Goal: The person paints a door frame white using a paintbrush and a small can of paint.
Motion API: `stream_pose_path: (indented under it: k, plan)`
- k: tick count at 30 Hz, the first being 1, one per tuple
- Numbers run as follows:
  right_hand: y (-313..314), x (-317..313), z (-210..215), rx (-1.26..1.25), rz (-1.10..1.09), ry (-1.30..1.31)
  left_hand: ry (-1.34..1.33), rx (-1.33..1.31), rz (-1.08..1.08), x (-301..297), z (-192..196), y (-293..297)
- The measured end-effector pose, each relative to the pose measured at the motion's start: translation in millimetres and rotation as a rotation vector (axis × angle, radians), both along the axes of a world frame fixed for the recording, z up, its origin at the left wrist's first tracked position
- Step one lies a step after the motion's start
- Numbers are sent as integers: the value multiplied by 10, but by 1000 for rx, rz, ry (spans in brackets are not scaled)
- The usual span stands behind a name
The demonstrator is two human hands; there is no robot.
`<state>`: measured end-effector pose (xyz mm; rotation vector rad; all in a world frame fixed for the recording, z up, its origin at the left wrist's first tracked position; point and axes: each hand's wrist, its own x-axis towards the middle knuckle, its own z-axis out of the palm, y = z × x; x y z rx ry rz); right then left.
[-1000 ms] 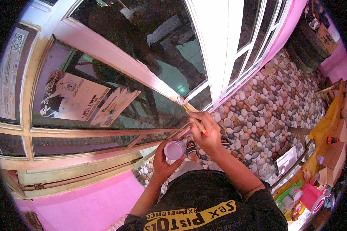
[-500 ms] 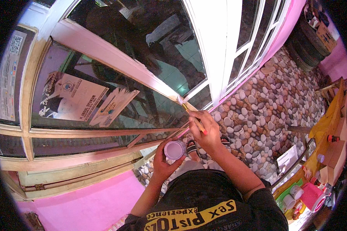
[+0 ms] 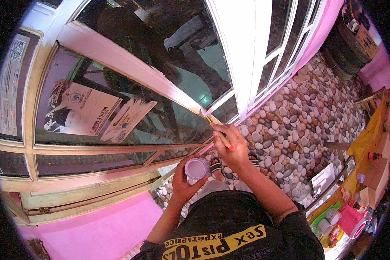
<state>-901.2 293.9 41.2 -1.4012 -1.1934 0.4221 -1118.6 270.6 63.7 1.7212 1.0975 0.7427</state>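
Note:
Closed around a thin paintbrush (image 3: 209,120) is my right hand (image 3: 231,145). The brush has a yellowish handle with a red-orange end, and its bristles touch the wooden window frame (image 3: 173,100) near a lower corner of a pane. White paint covers the upper part of this frame bar; bare tan wood shows lower down. My left hand (image 3: 184,182) grips a small clear plastic cup (image 3: 196,168) upright, just below and left of the brush hand. Pale whitish-lilac paint shows inside the cup. The fingers behind it are partly hidden.
Glass panes with a torn poster (image 3: 95,115) fill the left. A pink wall (image 3: 99,225) lies below them. Pebble-patterned flooring (image 3: 286,125) spreads to the right. Stacked tires (image 3: 340,52) stand far right; a cluttered table (image 3: 368,143) holds cups and a pink container (image 3: 351,222).
The brush tip has shifted very slightly along the frame bar with my right hand. My left hand and the cup stay almost still.

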Motion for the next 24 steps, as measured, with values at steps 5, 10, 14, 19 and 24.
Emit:
stream_pose_path:
  k: [5, 10, 14, 19, 24]
  plan:
    - [-11, -7, 170, 127, -26, -8, -53, -27, 7, -5, -30, -1]
    - [27, -13, 155, 128, -11, -24, -21, -39, 3, -6, -40, 13]
    - [15, -21, 12, 49, -3, -34, -42, -28, -8, 5, -18, 23]
    - [-10, -17, 164, 108, -2, 22, -20, -11, -18, -5, -14, 17]
    - [38, -31, 266, 204, -40, -62, -18, -10, 7, -12, -44, -9]
